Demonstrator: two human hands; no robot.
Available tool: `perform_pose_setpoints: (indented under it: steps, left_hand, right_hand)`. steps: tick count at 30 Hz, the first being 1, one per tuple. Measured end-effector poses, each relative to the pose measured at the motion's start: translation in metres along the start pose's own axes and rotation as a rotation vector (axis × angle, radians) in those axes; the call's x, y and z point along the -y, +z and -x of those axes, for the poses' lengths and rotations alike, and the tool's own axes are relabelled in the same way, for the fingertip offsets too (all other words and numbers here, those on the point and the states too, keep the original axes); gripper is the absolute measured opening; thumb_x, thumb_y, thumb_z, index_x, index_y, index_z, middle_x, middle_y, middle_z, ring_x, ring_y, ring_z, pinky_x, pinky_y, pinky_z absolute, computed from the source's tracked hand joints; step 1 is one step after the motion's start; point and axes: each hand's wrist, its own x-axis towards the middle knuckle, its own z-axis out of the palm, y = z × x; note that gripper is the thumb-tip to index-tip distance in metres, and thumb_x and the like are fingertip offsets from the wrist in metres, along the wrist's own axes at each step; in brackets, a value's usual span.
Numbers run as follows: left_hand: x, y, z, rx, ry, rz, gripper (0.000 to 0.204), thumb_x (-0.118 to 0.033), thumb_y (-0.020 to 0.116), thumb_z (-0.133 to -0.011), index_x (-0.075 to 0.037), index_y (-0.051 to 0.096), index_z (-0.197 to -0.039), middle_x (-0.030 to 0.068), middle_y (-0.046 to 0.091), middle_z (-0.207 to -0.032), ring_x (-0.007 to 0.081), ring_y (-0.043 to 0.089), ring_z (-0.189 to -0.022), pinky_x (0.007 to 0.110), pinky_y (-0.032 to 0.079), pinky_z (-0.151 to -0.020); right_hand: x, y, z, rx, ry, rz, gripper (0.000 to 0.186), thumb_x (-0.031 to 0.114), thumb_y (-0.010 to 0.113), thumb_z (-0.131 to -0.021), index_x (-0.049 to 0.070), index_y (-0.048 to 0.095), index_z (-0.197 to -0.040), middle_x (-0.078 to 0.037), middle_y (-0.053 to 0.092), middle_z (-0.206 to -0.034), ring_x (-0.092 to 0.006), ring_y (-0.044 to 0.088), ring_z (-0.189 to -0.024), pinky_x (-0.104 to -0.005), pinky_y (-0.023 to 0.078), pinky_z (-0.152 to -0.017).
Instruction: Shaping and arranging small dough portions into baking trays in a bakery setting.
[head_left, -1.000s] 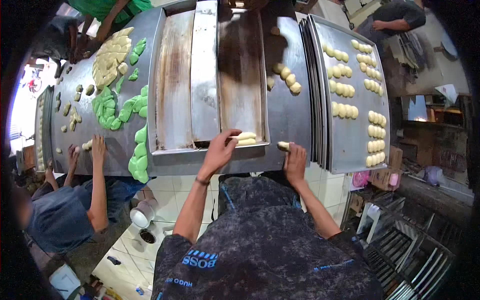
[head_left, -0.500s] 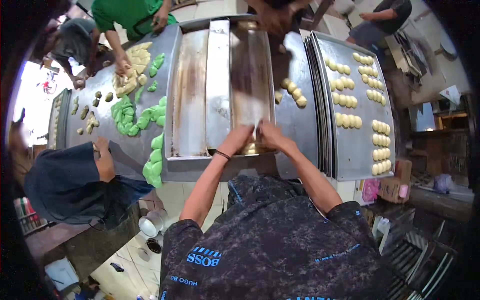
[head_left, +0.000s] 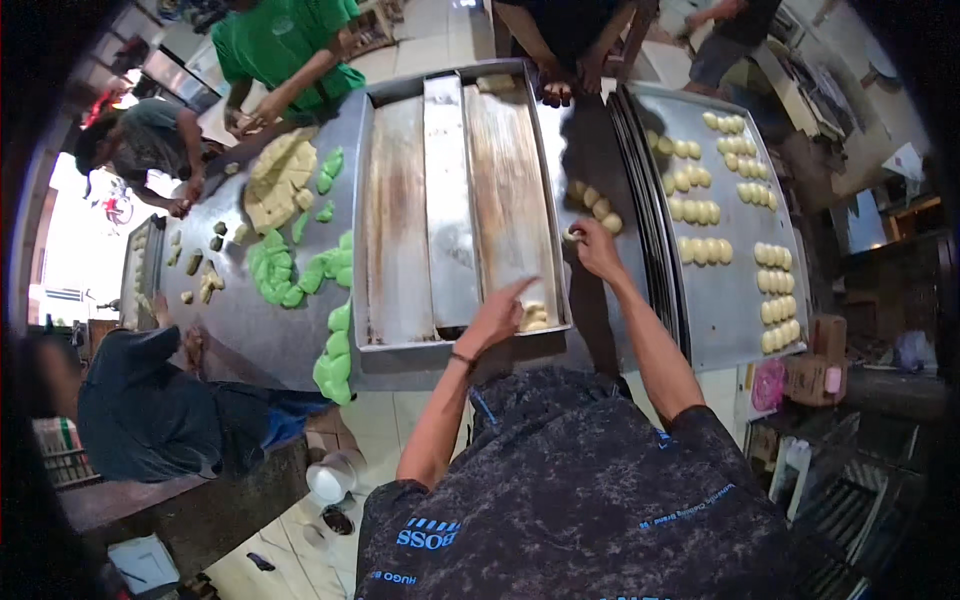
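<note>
Over the near right part of a large metal baking tray [head_left: 452, 200], my left hand [head_left: 495, 322] has its index finger stretched out and appears to hold nothing. Just beside it, a few pale dough pieces [head_left: 535, 318] lie in the tray's near right corner. My right hand [head_left: 600, 252] is past the tray's right rim, over the table, with thumb and fingers pinched on a small pale dough piece [head_left: 574, 236]. A short row of dough balls [head_left: 602, 208] lies just beyond that hand. More dough [head_left: 497, 83] sits at the tray's far right end.
At the right, stacked trays carry rows of dough balls [head_left: 705, 250]. Green dough [head_left: 272, 268] and a flat pale dough mass [head_left: 280, 180] lie on the metal table [head_left: 235, 335] at left. Several co-workers stand around it, one in a green shirt [head_left: 285, 45].
My hands, together at the tray's near right corner before, have parted. The right hand has moved right, out over the table, and pinches dough. The view has shifted slightly.
</note>
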Motion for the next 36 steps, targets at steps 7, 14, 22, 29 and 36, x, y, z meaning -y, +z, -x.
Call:
perform_pose_setpoints:
  steps: [7, 14, 22, 29, 36]
  left_hand:
    - [-0.03, -0.041, 0.109, -0.552, -0.363, 0.351, 0.039, 0.003, 0.05, -0.097, 0.001, 0.063, -0.135, 0.0132, 0.07, -0.125, 0.0228, 0.067, -0.111, 0.033, 0.054, -0.098]
    - [-0.072, -0.024, 0.095, -0.476, -0.332, 0.429, 0.034, 0.004, 0.049, -0.099, 0.003, 0.064, -0.13, 0.0121, 0.071, -0.121, 0.021, 0.066, -0.11, 0.032, 0.053, -0.098]
    - [-0.109, 0.047, 0.071, -0.446, -0.275, 0.519, 0.032, 0.002, 0.051, -0.101, 0.003, 0.062, -0.132, 0.0122, 0.07, -0.124, 0.0209, 0.067, -0.108, 0.033, 0.053, -0.099]
    - [-0.097, 0.123, 0.046, -0.378, -0.337, 0.463, 0.037, 0.0, 0.056, -0.098, -0.001, 0.062, -0.134, 0.0101, 0.07, -0.122, 0.0236, 0.067, -0.111, 0.033, 0.052, -0.098]
    - [-0.055, 0.047, -0.016, -0.362, -0.107, 0.124, 0.03, 0.001, 0.063, -0.086, -0.002, 0.062, -0.116, 0.0113, 0.069, -0.103, 0.0268, 0.065, -0.086, 0.037, 0.052, -0.079]
  right_hand:
    - [0.088, -0.087, 0.197, 0.457, 0.273, 0.377, 0.05, 0.007, 0.059, -0.093, 0.003, 0.053, -0.143, -0.022, 0.049, -0.146, -0.0409, 0.049, -0.131, -0.0565, 0.037, -0.111]
    - [-0.002, -0.008, 0.051, 0.285, 0.172, 0.731, 0.064, 0.038, 0.049, -0.105, 0.02, 0.031, -0.164, -0.018, 0.023, -0.171, -0.0372, 0.021, -0.158, -0.0748, 0.009, -0.119]
    - [0.051, -0.038, 0.17, 0.206, 0.033, 0.491, 0.063, 0.029, 0.055, -0.102, 0.001, 0.04, -0.156, -0.019, 0.036, -0.164, -0.0385, 0.031, -0.153, -0.0606, 0.017, -0.123]
    - [0.06, -0.11, 0.149, 0.533, 0.317, 0.122, 0.041, 0.006, 0.06, -0.089, 0.0, 0.062, -0.13, -0.017, 0.065, -0.12, -0.0339, 0.058, -0.11, -0.0475, 0.046, -0.097]
    - [0.114, -0.067, 0.045, 0.485, 0.143, -0.328, 0.037, -0.007, 0.057, -0.079, 0.0, 0.067, -0.114, -0.012, 0.068, -0.109, -0.03, 0.062, -0.089, -0.0373, 0.05, -0.079]
